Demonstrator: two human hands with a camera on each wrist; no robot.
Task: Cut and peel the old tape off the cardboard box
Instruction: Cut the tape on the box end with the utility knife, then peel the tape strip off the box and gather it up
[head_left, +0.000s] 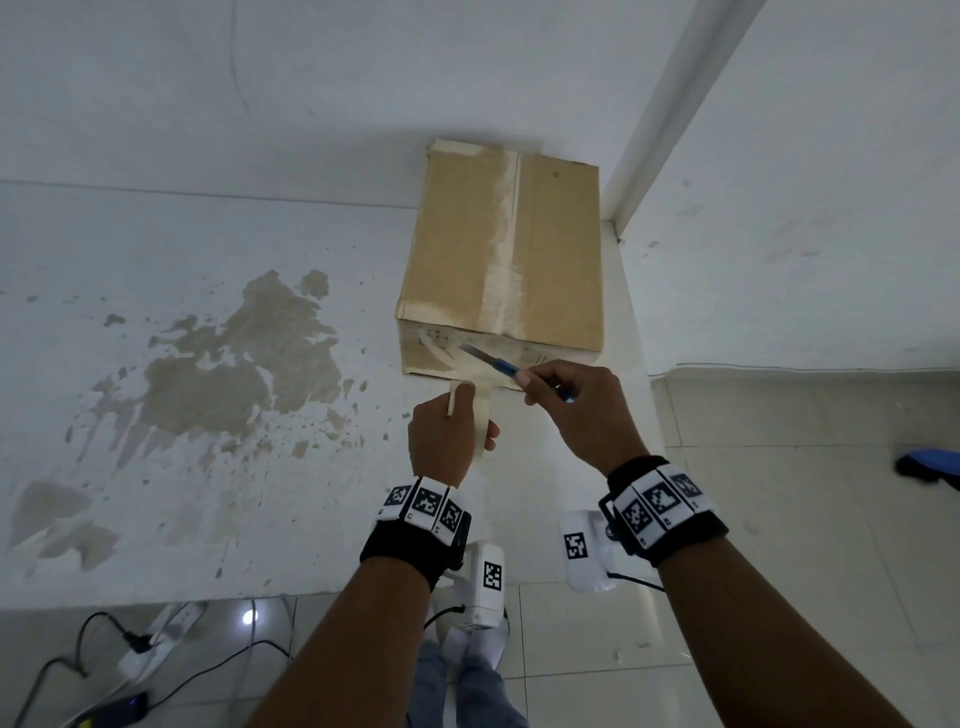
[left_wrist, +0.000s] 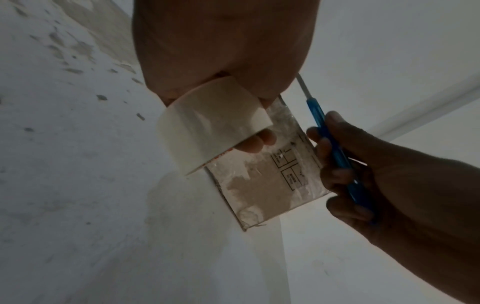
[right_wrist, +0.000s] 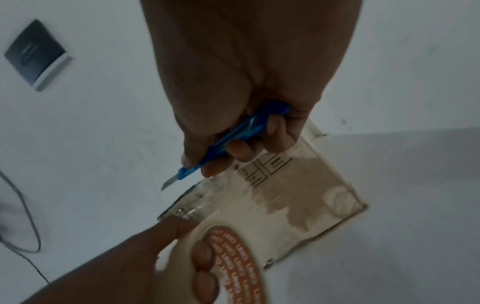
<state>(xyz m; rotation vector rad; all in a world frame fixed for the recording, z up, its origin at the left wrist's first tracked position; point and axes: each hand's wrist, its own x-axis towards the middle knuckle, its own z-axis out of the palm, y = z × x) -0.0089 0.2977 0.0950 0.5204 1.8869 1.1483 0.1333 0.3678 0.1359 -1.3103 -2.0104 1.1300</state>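
Observation:
A brown cardboard box (head_left: 556, 244) lies on a white surface, old pale tape (head_left: 501, 249) running down its top seam and over its near side (left_wrist: 262, 185). My left hand (head_left: 447, 436) grips a roll of pale tape (head_left: 475, 421) just in front of the box, fingers through its orange-printed core (right_wrist: 233, 265). My right hand (head_left: 571, 405) holds a blue utility knife (head_left: 506, 368), its blade out (right_wrist: 167, 182) and pointing at the box's near face. In the left wrist view the roll (left_wrist: 207, 127) hides part of the box.
The white surface (head_left: 208, 415) has brown chipped patches at the left. A wall corner (head_left: 649, 130) stands right behind the box. Cables and a power strip (head_left: 150, 639) lie on the tiled floor below. A dark flat object (right_wrist: 36, 54) lies off to the side.

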